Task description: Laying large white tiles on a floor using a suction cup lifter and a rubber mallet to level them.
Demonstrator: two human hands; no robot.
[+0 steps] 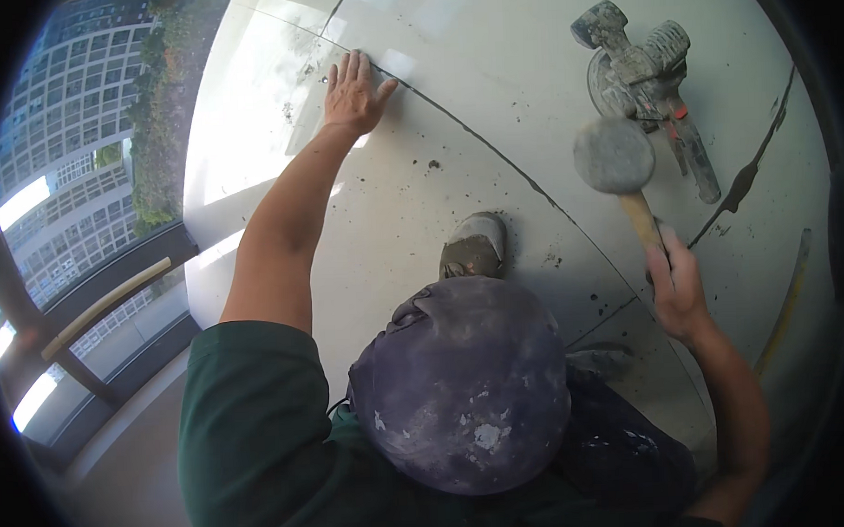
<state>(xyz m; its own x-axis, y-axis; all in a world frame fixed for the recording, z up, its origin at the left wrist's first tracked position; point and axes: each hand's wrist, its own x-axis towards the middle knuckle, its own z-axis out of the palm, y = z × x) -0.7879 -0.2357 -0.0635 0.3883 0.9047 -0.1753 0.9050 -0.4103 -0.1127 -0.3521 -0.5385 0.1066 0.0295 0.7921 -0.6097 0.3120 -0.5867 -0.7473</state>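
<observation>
My left hand lies palm-down with fingers spread on a large pale floor tile, beside a dark joint line at the upper middle. My right hand grips the wooden handle of a dusty mallet, its round grey head raised toward the upper right. Just beyond the mallet head lies a grime-covered power tool with a hand tool with red and dark handles next to it. Dark smears run along the joint at the right, and small dark crumbs are scattered over the tiles.
My bent knee fills the lower middle, with my shoe above it. A window frame with a railing runs along the left, buildings and trees visible outside. A thin yellowish strip lies at the right edge.
</observation>
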